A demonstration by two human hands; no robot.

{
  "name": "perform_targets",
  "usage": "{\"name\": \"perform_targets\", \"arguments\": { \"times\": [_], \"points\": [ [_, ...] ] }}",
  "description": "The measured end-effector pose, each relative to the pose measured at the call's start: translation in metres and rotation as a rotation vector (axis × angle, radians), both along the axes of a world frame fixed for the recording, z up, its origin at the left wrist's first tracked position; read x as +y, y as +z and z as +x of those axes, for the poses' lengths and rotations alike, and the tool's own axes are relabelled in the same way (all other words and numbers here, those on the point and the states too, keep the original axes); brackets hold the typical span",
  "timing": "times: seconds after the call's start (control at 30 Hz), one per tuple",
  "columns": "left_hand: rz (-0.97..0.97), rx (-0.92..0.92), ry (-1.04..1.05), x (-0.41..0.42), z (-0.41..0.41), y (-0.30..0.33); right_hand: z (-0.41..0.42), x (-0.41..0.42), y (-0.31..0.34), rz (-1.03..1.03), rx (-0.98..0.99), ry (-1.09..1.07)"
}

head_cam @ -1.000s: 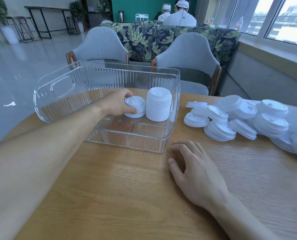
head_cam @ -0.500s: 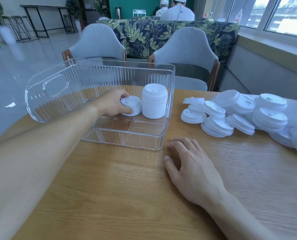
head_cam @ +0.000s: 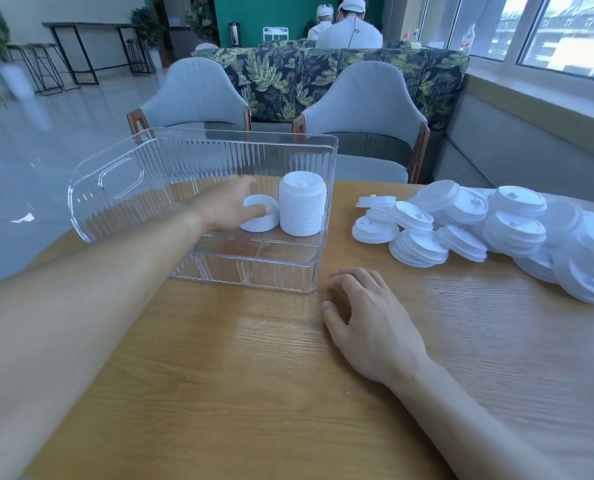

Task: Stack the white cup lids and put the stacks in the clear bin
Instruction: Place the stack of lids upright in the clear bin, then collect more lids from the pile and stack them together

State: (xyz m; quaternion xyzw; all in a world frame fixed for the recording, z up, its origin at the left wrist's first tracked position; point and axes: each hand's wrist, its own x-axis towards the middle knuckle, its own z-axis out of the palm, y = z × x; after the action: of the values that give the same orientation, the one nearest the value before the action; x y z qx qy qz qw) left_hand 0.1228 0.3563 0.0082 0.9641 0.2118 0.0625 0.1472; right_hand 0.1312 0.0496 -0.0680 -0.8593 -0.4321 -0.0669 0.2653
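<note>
Since a second ago, only the left hand [head_cam: 228, 207] inside the clear bin [head_cam: 198, 161] changes: its fingers straighten over the tilted short stack [head_cam: 259, 216], pressing it toward the tall stack [head_cam: 302, 204] rather than curling round it.

Largest first: the wooden table [head_cam: 254, 375] carries the bin at left and the loose pile of lids [head_cam: 496, 226] well apart at right. The right hand [head_cam: 368, 320] rests relaxed, holding nothing.

Risk, as I judge it: the leaning stack could slide apart or topple the tall one if pushed sideways.
</note>
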Motion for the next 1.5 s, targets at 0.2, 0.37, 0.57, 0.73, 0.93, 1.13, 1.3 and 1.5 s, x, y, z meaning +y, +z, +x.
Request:
{"name": "perform_targets", "arguments": {
  "times": [0.2, 0.37, 0.57, 0.73, 0.93, 1.13, 1.3, 1.5],
  "points": [
    [0.113, -0.246, 0.039, -0.044, -0.036, 0.01, -0.008, -0.01, 0.0, 0.021, -0.006, -0.039],
    [0.135, -0.603, 0.062, -0.102, -0.067, 0.007, -0.015, -0.027, 0.0, 0.032, 0.009, -0.055],
    [0.004, -0.77, 0.009, -0.183, -0.107, -0.015, -0.018, -0.067, -0.006, 0.043, 0.002, -0.083],
    [-0.148, -0.66, -0.035, -0.243, -0.113, -0.048, -0.014, -0.118, -0.006, 0.027, -0.009, -0.138],
    [-0.25, -0.447, -0.074, -0.288, -0.097, -0.073, -0.003, -0.182, -0.005, 0.01, -0.024, -0.223],
    [-0.192, -0.395, -0.176, -0.319, -0.071, -0.077, 0.012, -0.237, 0.0, -0.004, 0.0, -0.311],
    [-0.115, -0.361, -0.247, -0.345, -0.047, -0.078, 0.028, -0.277, 0.004, -0.044, -0.005, -0.419],
    [-0.071, -0.317, -0.311, -0.372, -0.011, -0.077, 0.054, -0.304, -0.001, -0.02, -0.009, -0.495]
  ]
}}
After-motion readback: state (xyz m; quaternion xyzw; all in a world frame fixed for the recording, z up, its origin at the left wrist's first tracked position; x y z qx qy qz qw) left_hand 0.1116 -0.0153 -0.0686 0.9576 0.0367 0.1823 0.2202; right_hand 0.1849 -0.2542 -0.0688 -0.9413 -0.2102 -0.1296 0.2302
